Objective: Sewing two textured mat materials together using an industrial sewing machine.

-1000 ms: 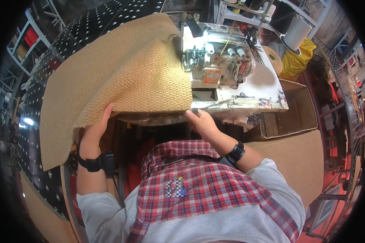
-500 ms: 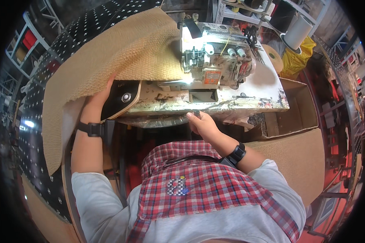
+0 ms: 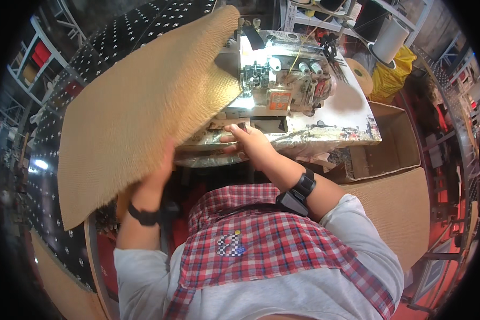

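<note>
A large tan piece of woven matting drapes over the left of the worktable, its far right corner by the lit needle area of a sewing machine. My left hand, smeared by motion, is at the mat's near right edge and appears to grip it; some fingers are hidden. My right hand hovers at the table's front edge, just below the opening in the machine bed. A small dark object sits in its curled grip, with thumb and some fingers extended; its kind is not clear.
An open cardboard box stands to the right of the machine, with another tan piece below it. A white thread cone and a yellow bag are at the back right. A dark studded table extends left.
My left hand has come right and nearer to me, and the mat's near edge has swung over the black panel. My right hand has risen left toward the machine bed.
</note>
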### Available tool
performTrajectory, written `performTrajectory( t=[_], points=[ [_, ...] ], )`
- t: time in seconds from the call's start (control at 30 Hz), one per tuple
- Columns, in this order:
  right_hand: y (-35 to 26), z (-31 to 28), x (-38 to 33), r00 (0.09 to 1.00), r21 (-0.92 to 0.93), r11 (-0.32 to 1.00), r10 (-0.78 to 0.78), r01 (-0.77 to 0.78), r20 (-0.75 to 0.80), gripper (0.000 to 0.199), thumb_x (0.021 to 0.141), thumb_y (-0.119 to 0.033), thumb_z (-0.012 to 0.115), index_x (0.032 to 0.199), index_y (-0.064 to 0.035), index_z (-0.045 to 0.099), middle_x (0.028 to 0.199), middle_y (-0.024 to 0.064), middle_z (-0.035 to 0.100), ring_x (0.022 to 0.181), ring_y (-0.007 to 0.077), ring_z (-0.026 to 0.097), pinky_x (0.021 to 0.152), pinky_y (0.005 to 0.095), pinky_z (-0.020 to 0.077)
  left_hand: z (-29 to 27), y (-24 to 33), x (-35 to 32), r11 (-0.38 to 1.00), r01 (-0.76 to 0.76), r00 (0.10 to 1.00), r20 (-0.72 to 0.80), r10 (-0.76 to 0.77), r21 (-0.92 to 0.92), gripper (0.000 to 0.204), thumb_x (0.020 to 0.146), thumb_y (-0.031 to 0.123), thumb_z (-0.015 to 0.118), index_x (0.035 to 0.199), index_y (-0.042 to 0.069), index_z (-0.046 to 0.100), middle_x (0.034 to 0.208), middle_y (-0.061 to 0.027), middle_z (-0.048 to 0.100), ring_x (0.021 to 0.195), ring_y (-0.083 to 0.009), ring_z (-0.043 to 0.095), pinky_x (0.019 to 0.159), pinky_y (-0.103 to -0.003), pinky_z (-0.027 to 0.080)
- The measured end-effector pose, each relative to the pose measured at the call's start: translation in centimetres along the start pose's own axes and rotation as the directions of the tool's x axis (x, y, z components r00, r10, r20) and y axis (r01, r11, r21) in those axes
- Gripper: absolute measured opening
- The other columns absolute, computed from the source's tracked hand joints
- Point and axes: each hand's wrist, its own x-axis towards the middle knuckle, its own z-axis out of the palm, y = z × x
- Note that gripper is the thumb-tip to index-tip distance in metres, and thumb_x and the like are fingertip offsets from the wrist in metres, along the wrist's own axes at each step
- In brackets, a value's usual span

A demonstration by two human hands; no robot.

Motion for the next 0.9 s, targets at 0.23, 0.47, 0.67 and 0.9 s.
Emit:
performTrajectory(
  t=[0.23,0.47,0.67,0.9],
  points=[
    [0.7,1.1,-1.5,0.998,0.219,0.974,-0.063,0.059,0.008,0.024,0.083,-0.023,0.052,0.096,-0.0034,0.050,0.086,0.0063,0.058,0.070,0.0126,0.057,0.050,0.0250,0.0416,-2.7,2.0,-10.5,0.923,0.327,0.712,0.695,-0.100,-0.202,0.034,0.081,0.024,0.053,0.111,0.008,0.050,0.111,-0.0103,0.052,0.102,-0.0186,0.049,0.080,-0.035,0.044],
    [1.9,-2.8,-0.5,1.000,0.158,0.987,-0.002,0.005,-0.019,0.025,0.085,-0.021,0.049,0.099,-0.0003,0.049,0.086,0.0068,0.058,0.071,0.0155,0.058,0.059,0.0297,0.0493,-14.1,-8.9,-16.8,0.431,0.598,0.750,0.283,-0.598,-0.676,0.043,0.082,0.025,0.050,0.120,0.006,0.041,0.118,-0.0127,0.046,0.106,-0.0228,0.045,0.087,-0.035,0.039],
    [2.3,-2.1,1.8,0.997,0.150,0.988,0.032,-0.022,-0.065,0.026,0.085,-0.026,0.048,0.096,-0.0034,0.052,0.083,0.0052,0.058,0.065,0.0141,0.057,0.049,0.0281,0.0462,-15.6,-13.7,-5.7,0.608,0.539,0.547,-0.307,-0.779,-0.583,0.054,0.082,0.023,0.050,0.128,0.002,0.030,0.124,-0.0166,0.038,0.110,-0.0276,0.042,0.092,-0.036,0.034],
    [0.1,-1.6,1.4,0.983,0.079,0.997,0.028,-0.013,-0.183,0.024,0.084,-0.027,0.050,0.094,-0.0060,0.053,0.080,0.0047,0.060,0.060,0.0159,0.058,0.047,0.0315,0.0485,-14.6,-17.8,-3.8,0.469,0.594,0.328,-0.335,-0.883,-0.653,0.064,0.077,0.020,0.055,0.129,-0.003,0.025,0.122,-0.0171,0.038,0.104,-0.0279,0.046,0.089,-0.038,0.036]
  ],
)
